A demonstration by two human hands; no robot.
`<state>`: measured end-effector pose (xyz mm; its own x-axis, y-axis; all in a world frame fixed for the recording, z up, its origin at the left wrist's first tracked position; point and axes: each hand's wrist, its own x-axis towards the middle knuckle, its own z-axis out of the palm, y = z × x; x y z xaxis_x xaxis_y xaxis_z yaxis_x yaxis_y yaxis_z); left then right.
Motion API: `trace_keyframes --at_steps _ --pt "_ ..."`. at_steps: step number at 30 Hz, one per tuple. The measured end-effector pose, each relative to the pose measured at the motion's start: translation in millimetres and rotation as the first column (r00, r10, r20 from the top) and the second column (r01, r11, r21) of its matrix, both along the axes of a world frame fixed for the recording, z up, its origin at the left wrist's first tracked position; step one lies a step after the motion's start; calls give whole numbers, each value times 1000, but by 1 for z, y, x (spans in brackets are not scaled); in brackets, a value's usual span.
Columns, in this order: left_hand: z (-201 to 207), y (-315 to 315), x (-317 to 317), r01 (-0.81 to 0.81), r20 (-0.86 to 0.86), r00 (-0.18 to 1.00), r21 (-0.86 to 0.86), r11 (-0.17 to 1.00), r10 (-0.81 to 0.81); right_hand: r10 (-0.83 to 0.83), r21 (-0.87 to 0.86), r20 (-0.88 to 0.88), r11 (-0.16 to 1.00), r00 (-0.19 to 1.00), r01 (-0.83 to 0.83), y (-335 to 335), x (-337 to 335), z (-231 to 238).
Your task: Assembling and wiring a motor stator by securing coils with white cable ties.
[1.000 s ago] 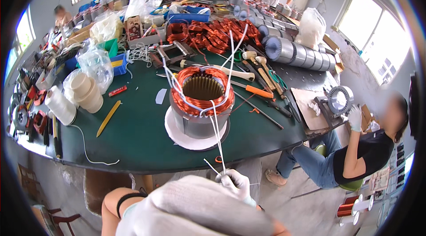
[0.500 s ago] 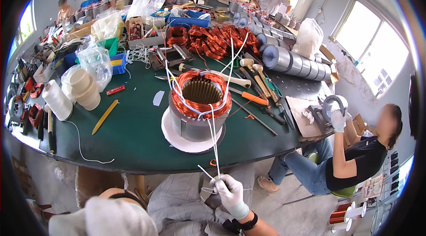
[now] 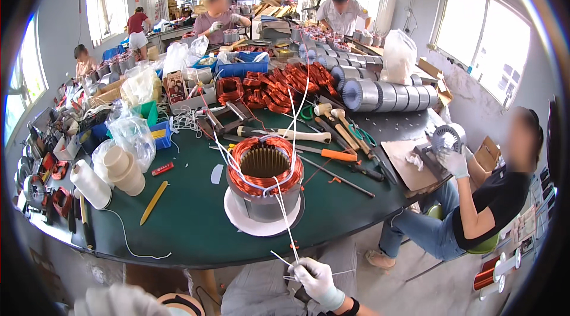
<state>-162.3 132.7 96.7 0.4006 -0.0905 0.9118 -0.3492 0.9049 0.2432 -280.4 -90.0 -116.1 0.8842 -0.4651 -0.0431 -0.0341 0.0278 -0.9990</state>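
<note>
A grey motor stator with copper windings stands upright on a round white pad at the table's front edge. White sleeved leads rise from its top. My right hand, in a white glove, is closed around white cord that runs taut from the front of the windings over the table edge. A loose cord end sticks up beside my fingers, and a thin strand trails off to the right. At the lower left edge my gloved left hand is blurred and partly cut off, its fingers unreadable.
Left of the stator are a white thread cone, stacked cream cones and a yellow pointed stick. Mallets, an orange-handled tool and a metal rod lie right. Copper coils are piled behind. A co-worker sits at right holding a stator core.
The view has tilted up, so the table sits lower in the picture. My left hand has dropped toward the lower edge. My right hand keeps its grip on the cord.
</note>
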Motion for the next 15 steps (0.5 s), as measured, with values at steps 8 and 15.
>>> trace_keyframes --at_steps 8,15 --pt "-33 8 77 967 -534 202 242 81 -821 -16 47 4 999 1000 16 -7 6 -7" --pt "-46 24 68 982 -509 177 151 115 -842 -19 -48 68 999 998 22 3 14 -2"
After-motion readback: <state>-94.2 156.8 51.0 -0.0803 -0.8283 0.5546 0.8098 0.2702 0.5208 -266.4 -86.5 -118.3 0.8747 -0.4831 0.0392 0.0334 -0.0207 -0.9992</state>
